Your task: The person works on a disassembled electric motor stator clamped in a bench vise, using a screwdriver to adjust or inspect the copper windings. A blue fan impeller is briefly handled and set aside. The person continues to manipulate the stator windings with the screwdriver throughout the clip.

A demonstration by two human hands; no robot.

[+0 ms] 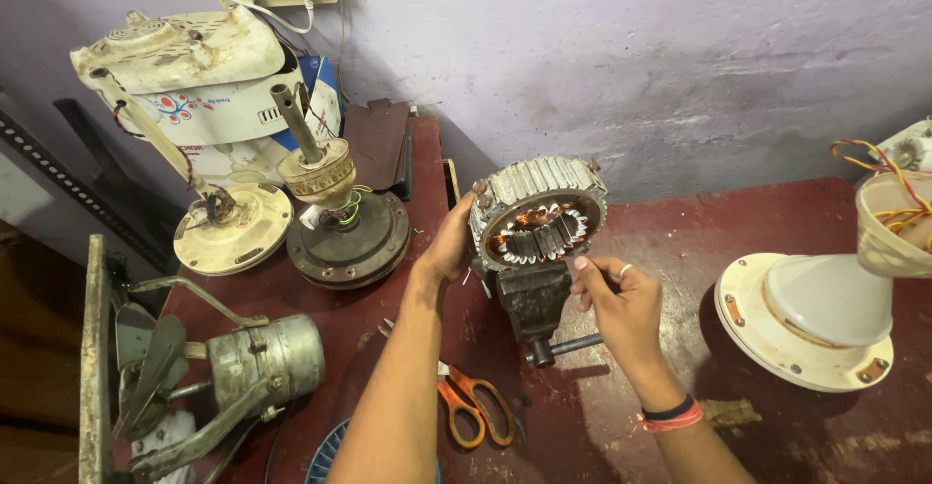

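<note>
- Two bare hands work at a fan motor stator (540, 214), which stands on edge in a small bench vise (532, 301) near the middle of the dark red workbench (680, 241).
- Left hand (451, 244): closed on the stator's left rim, fingers behind the ribbed metal core, thumb side toward the camera; it steadies the ring.
- Right hand (614, 295): fingers drawn together just below the stator's lower right edge, with a ring on one finger; whether they pinch a wire or a small tool cannot be told.
- Stator: copper windings show inside the ring, and the laminated core faces the camera, tilted slightly back.
- Vise: dark and worn, its handle bar (568, 346) pointing toward the lower right, beside the right wrist.
- Judgement on technique: the work goes best with the left grip firm on the metal core, clear of the copper, and with the vise snug enough to stop rocking without crushing the laminations.
- Orange-handled scissors (466, 401) lie on the bench under the left forearm.
- Further left stand two ceiling-fan motors with down rods (345, 222), and a grey motor with blades (248, 363).
- At the right sits a cream fan housing (806, 324), with loose coloured wires (898, 202) above it.
</note>
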